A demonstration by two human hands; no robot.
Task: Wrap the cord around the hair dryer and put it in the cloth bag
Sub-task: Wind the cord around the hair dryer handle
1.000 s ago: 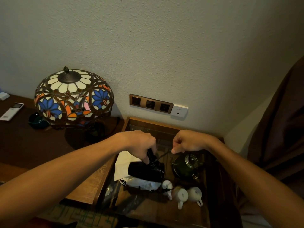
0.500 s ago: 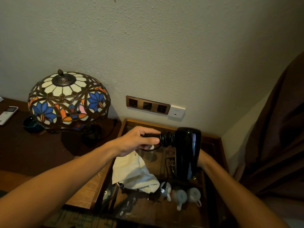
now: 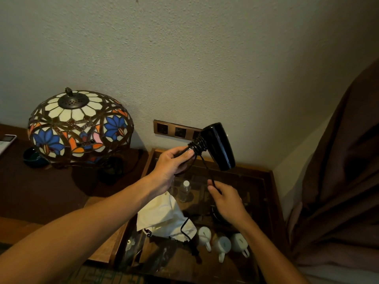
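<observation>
The black hair dryer (image 3: 218,146) is held up in front of the wall sockets, barrel pointing down to the right. My left hand (image 3: 174,163) grips its handle, which has several turns of black cord (image 3: 198,143) wound around it. From the coil the cord runs down to my right hand (image 3: 224,200), which pinches it, then loops lower over the white cloth bag (image 3: 162,218). The bag lies crumpled on the glass-topped side table (image 3: 258,181), below my left wrist.
A stained-glass lamp (image 3: 80,126) stands on the dark desk at left, with a remote (image 3: 6,141) at the far left edge. Three white cups (image 3: 222,242), a small water bottle (image 3: 185,190) and a dark teapot sit on the side table. A brown curtain (image 3: 344,171) hangs at right.
The dryer was lifted off the table and its barrel has tilted up toward the sockets. My right hand has come out from behind the dryer and now pinches the cord below it.
</observation>
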